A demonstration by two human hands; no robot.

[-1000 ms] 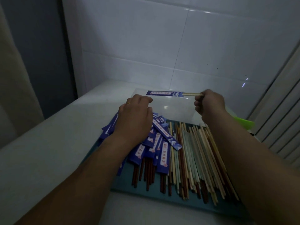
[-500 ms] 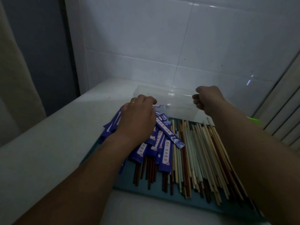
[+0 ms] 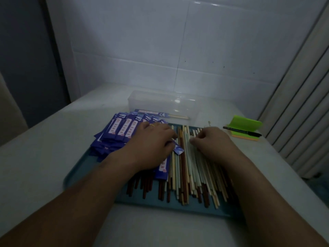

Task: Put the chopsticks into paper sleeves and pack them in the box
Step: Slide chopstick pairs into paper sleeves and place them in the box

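A clear plastic box (image 3: 187,106) stands at the back of the table with one sleeved pair of chopsticks (image 3: 151,112) lying in it. On the teal tray (image 3: 74,175), a pile of blue paper sleeves (image 3: 121,129) lies at the left and loose chopsticks (image 3: 185,175) in brown, pale and tan lie at the right. My left hand (image 3: 151,145) lies on the sleeve pile, its fingers curled over one paper sleeve (image 3: 178,151) whose end sticks out. My right hand (image 3: 211,141) sits on the loose chopsticks, fingertips curled and pinching at pale ones.
A green sticky-note holder (image 3: 247,123) with a black pen (image 3: 242,133) on it lies right of the tray. A tiled wall stands behind the box and a ribbed panel (image 3: 302,97) at the right. The white table (image 3: 35,166) extends left.
My right hand let the sleeved pair go into the box and came back down onto the loose chopsticks. The left hand stayed on the sleeve pile. The camera tilted down.
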